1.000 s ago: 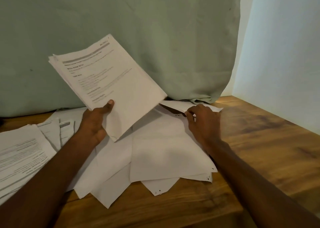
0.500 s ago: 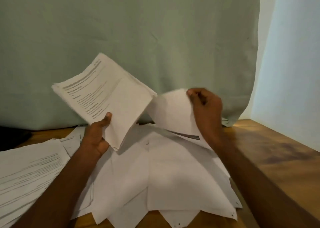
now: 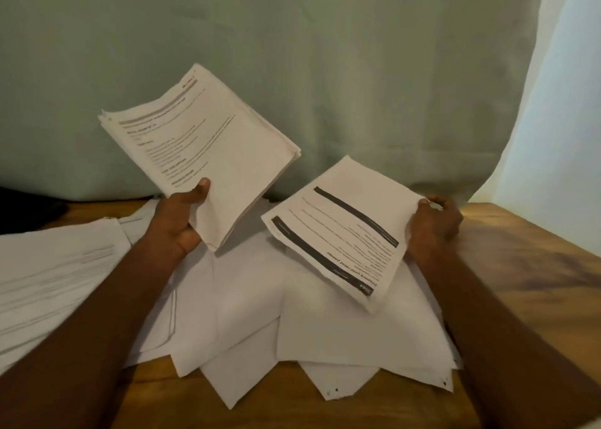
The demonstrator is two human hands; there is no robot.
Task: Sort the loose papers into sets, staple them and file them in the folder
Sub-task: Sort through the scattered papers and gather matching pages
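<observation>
Sheet (image 3: 338,233) pinched, apparently, in right hand (image 3: 434,225)

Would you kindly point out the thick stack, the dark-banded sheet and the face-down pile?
thick stack (image 3: 208,135), head view, printed top page.
dark-banded sheet (image 3: 341,233), head view, printed middle.
face-down pile (image 3: 325,331), head view, blank top sheet.
</observation>
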